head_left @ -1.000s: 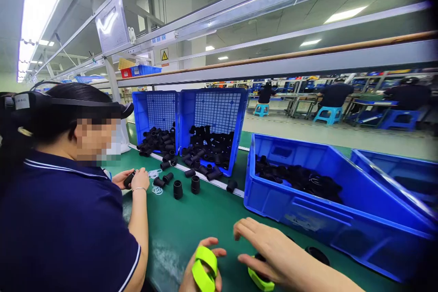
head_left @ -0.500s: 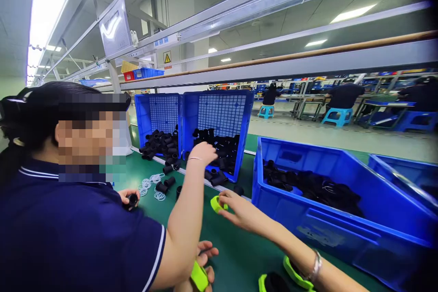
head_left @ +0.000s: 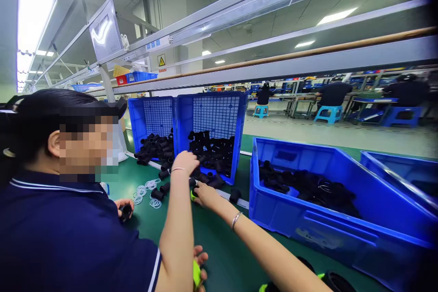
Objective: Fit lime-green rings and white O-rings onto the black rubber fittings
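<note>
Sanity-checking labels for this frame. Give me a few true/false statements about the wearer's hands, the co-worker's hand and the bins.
1. The right hand is stretched out over the green bench with a bit of yellow-green part at its fingers. True.
2. The left hand is inside the large blue bin. False: it sits low at the near edge, holding a yellow-green ring.
3. The co-worker's hand reaches toward the black tubes spilling from a tipped blue crate. True.
4. The tipped crates hold white rings. False: they hold black tubes; the white rings lie loose on the bench.
5. The large blue bin holds dark parts. True.
</note>
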Tool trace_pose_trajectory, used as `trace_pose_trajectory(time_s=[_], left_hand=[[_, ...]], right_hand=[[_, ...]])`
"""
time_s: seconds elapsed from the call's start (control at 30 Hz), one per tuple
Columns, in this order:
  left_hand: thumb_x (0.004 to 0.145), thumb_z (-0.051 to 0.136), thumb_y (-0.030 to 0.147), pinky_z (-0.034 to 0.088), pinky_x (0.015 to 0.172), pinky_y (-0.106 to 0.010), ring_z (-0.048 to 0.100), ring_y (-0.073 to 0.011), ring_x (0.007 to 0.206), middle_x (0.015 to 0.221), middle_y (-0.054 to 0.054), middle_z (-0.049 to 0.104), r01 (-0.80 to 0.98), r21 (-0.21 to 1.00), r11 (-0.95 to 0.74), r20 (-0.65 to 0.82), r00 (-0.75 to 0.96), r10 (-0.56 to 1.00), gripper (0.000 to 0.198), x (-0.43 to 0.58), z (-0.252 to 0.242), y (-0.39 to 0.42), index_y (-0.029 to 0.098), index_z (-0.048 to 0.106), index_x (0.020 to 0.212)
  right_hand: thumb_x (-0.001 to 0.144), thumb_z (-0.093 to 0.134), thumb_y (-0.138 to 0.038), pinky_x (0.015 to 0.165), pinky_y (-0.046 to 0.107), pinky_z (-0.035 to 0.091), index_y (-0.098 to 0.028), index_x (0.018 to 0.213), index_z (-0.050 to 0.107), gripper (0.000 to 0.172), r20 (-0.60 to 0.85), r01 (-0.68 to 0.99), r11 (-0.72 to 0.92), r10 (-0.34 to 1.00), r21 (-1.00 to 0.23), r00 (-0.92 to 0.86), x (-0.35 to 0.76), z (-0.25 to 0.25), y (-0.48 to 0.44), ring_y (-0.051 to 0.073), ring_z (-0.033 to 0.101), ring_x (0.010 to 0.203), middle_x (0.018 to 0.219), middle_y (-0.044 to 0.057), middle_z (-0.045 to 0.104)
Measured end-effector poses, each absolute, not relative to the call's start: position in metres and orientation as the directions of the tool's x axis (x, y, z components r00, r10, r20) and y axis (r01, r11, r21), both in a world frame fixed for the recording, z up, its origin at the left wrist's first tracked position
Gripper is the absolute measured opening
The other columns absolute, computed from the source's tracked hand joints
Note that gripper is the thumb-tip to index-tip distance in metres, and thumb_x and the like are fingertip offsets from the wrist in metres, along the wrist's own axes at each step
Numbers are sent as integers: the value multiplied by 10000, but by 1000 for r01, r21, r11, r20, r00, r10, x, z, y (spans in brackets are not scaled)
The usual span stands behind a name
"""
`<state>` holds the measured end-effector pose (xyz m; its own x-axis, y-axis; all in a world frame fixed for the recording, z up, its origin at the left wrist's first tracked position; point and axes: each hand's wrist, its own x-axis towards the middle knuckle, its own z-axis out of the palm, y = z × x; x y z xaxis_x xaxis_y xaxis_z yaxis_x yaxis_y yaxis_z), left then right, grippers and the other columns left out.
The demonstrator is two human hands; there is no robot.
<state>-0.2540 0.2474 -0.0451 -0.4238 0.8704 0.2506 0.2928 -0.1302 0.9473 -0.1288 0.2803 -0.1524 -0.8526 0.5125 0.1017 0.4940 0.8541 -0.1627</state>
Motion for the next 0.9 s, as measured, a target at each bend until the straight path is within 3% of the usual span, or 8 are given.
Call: trace_pose_trajectory(time_s=[0.13, 0.3, 0.33, 0.43, 0.63, 0.77, 0.83, 0.9], left_hand=[[901, 568, 325, 478, 561, -229, 710, -265, 998, 782, -117, 679, 124, 986, -112, 153, -395, 906, 402, -276, -78, 173, 84, 639, 587], [660, 867, 471, 551, 528, -262, 700, -215, 737, 949, -118, 729, -229, 973, 23, -95, -309, 946, 360, -183, -192, 75, 199, 726, 848], [629, 895, 478, 543, 544, -228, 685, -172, 745, 1032, -97, 720, -493, 869, 35, -210, -304, 929, 445, -165, -215, 64, 216, 722, 943], [556, 935, 523, 464, 454, -184, 619, -116, 649, 1104, -89, 679, -743, 668, -23, -257, -259, 931, 662, -130, -255, 59, 198, 669, 1068], [735, 768, 372, 388, 475, -188, 550, -75, 572, 1083, -75, 657, -668, 737, -97, -19, -163, 986, 416, -94, -229, 70, 193, 643, 1090], [695, 827, 465, 496, 881, -292, 588, -235, 1134, 1349, -89, 540, -607, 777, -170, 267, 72, 961, 717, -101, -208, 58, 280, 549, 1329], [715, 789, 610, 449, 1055, -416, 413, -326, 1379, 1521, -100, 380, -355, 891, -285, 326, 61, 943, 868, -135, -198, 65, 318, 428, 1449], [878, 644, 547, 374, 1142, -481, 371, -321, 1420, 1489, -131, 419, 178, 937, -299, 314, -60, 948, 634, -187, -183, 82, 282, 460, 1424]], right_hand=[[923, 693, -309, 883, 418, 556, -118, 1124, 701, 278, -77, 454, 889, 449, -62, -890, -85, -142, 255, 274, 654, 1044, 1210, 157, 646], [906, 693, -344, 829, 402, 538, -138, 1033, 754, 250, -238, 393, 919, 375, -29, -896, 14, -121, 219, 328, 656, 1029, 1101, 151, 675], [907, 691, -327, 827, 405, 536, -152, 1005, 758, 211, -255, 401, 916, 381, -31, -889, 32, -115, 212, 323, 658, 1016, 1090, 137, 680], [942, 623, -261, 847, 420, 518, -168, 949, 734, 145, -203, 473, 876, 448, -97, -871, 66, -102, 188, 298, 652, 985, 1061, 113, 676], [934, 578, -330, 898, 343, 485, -238, 1008, 667, 148, 25, 381, 641, 529, -666, -848, 60, -115, 130, 218, 622, 999, 1108, 52, 629], [886, 631, -419, 920, 307, 499, -231, 898, 670, 192, 169, 180, 483, 593, -857, -787, 60, -131, 121, 226, 608, 1063, 1110, 57, 626], [880, 656, -498, 940, 298, 516, -229, 889, 692, 272, 223, 155, 460, 666, -874, -712, 74, -134, 125, 243, 616, 1114, 1195, 77, 624], [869, 679, -548, 999, 307, 510, -227, 876, 722, 324, 256, 195, 474, 726, -859, -638, 96, -137, 126, 271, 608, 1186, 1280, 97, 618]])
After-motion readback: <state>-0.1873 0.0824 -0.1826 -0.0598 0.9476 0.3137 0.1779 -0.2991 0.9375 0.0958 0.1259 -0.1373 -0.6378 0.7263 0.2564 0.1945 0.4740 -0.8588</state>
